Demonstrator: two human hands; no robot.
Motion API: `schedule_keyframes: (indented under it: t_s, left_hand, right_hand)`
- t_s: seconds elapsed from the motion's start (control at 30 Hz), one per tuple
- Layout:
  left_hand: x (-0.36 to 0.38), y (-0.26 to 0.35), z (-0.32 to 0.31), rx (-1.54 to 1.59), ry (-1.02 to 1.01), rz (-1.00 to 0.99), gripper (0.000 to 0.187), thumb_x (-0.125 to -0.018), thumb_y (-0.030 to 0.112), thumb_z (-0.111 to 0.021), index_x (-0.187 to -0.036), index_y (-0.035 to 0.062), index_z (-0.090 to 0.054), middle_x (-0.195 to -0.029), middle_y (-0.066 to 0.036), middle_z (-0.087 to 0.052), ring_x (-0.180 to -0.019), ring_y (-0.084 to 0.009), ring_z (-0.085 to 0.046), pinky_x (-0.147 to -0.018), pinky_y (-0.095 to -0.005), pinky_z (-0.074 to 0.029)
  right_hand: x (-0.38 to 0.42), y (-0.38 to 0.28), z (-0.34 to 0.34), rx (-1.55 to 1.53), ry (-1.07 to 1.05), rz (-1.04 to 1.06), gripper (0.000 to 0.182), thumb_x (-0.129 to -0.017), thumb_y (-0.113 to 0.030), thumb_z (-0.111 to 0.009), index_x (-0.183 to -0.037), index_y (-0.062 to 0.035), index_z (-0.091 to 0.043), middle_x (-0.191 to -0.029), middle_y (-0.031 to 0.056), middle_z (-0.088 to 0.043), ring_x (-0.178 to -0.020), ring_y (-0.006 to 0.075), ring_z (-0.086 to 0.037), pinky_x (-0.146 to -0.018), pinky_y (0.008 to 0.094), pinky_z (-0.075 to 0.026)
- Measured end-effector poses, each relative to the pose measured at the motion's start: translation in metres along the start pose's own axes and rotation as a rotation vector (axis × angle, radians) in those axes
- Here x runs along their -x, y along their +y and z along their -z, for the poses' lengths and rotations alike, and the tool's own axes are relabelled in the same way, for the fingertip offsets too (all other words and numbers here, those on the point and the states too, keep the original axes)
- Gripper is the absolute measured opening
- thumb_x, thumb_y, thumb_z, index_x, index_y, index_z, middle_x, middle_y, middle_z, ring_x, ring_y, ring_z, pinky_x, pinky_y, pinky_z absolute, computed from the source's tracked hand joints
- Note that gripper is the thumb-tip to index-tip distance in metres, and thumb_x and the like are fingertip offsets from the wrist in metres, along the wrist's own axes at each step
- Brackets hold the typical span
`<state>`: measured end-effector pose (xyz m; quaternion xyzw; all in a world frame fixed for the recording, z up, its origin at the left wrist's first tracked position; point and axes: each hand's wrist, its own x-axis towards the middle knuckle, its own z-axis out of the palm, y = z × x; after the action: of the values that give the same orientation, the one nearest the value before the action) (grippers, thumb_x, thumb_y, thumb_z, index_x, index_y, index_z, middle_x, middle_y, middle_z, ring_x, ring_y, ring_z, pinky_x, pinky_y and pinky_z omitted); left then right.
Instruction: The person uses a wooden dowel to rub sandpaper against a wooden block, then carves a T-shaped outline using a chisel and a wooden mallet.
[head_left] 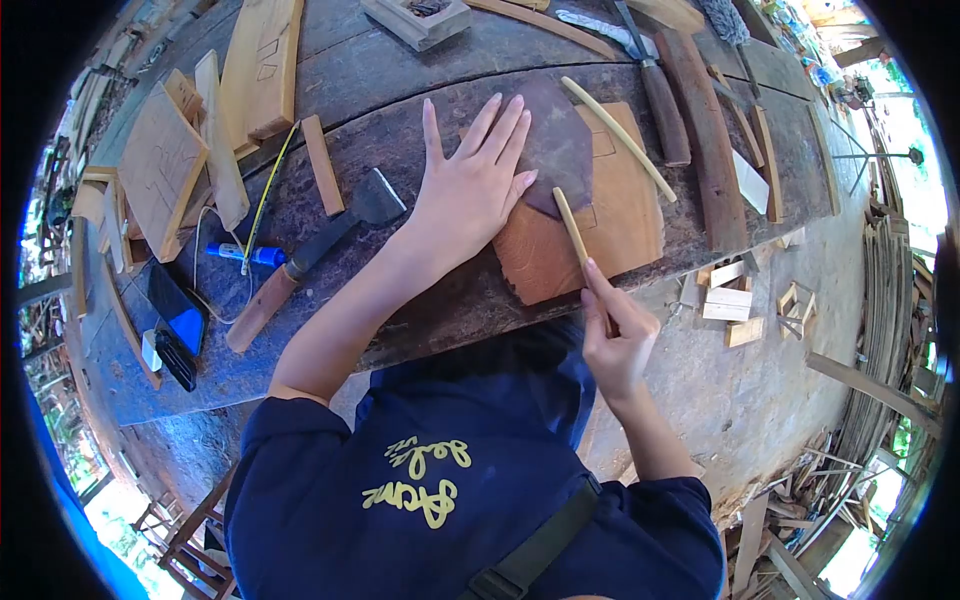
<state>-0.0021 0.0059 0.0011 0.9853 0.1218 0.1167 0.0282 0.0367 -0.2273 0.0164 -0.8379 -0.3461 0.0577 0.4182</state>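
My left hand (468, 190) lies flat with its fingers spread, pressing on a dark purplish-brown sheet (560, 140). Under that sheet is a larger orange-brown piece (630, 235) with pencilled outlines and a ragged lower edge. Between the thumb and fingers of my right hand (618, 335) is a thin pale wooden stick (571, 225), its far tip over the dark sheet's lower corner. A second slim stick (622, 140) rests slantwise across the right side of the orange-brown piece.
Left of my left arm lie a broad chisel (320, 260), a blue marker (247, 254), a yellow tape (270, 190) and a phone (178, 308). Wooden boards (160, 165) stand at the far left. A dark wooden bar (705, 140) lies to the right; wood blocks (728, 300) are on the floor.
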Motion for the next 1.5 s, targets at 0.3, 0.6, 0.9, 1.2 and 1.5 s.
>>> schedule_keyframes:
  t_s: [0.3,0.6,0.9,1.2,1.5]
  left_hand:
    - [0.0,-0.001,0.001,-0.015,0.0,-0.005,0.057,-0.104,0.037,-0.04,-0.152,0.0055,-0.033,-0.159,-0.007,-0.029,-0.149,-0.0213,-0.024,-0.114,-0.0708,-0.001]
    - [-0.001,-0.001,-0.001,-0.005,0.007,-0.002,0.058,-0.104,0.037,-0.04,-0.152,0.0054,-0.032,-0.16,-0.006,-0.029,-0.149,-0.0207,-0.023,-0.113,-0.0709,0.001]
    - [-0.001,-0.001,-0.002,-0.001,0.004,0.001,0.058,-0.104,0.037,-0.041,-0.151,0.0049,-0.033,-0.16,-0.006,-0.028,-0.149,-0.0203,-0.022,-0.113,-0.0709,0.002]
    - [-0.002,0.001,-0.001,0.008,0.004,0.006,0.058,-0.104,0.036,-0.041,-0.152,0.0056,-0.032,-0.16,-0.007,-0.029,-0.149,-0.0209,-0.023,-0.113,-0.0708,0.002]
    - [-0.001,0.001,-0.003,0.002,0.016,0.014,0.057,-0.103,0.036,-0.041,-0.151,0.0059,-0.033,-0.16,-0.007,-0.028,-0.149,-0.0201,-0.022,-0.113,-0.0709,0.002]
  right_hand:
    - [-0.003,0.005,-0.004,-0.031,0.037,0.058,0.039,-0.084,0.006,-0.068,-0.121,-0.0052,-0.07,-0.059,0.0098,-0.046,-0.048,0.0143,-0.039,-0.048,0.0288,-0.036]
    - [-0.006,0.009,-0.008,-0.073,0.098,0.099,0.038,-0.085,0.005,-0.067,-0.122,-0.0055,-0.07,-0.061,0.0101,-0.052,-0.049,0.013,-0.044,-0.05,0.0281,-0.039]
    - [-0.007,0.006,-0.007,-0.07,0.077,-0.021,0.038,-0.084,0.004,-0.068,-0.121,-0.0054,-0.07,-0.059,0.0097,-0.047,-0.048,0.0135,-0.042,-0.049,0.0284,-0.038]
    - [-0.007,0.002,-0.005,-0.075,0.043,0.048,0.038,-0.085,0.005,-0.067,-0.121,-0.0057,-0.07,-0.058,0.0085,-0.047,-0.049,0.0123,-0.043,-0.049,0.0272,-0.038]
    - [-0.012,0.012,-0.001,-0.075,0.072,-0.047,0.038,-0.085,0.005,-0.067,-0.121,-0.0053,-0.07,-0.058,0.0089,-0.046,-0.048,0.0124,-0.04,-0.049,0.0276,-0.038]
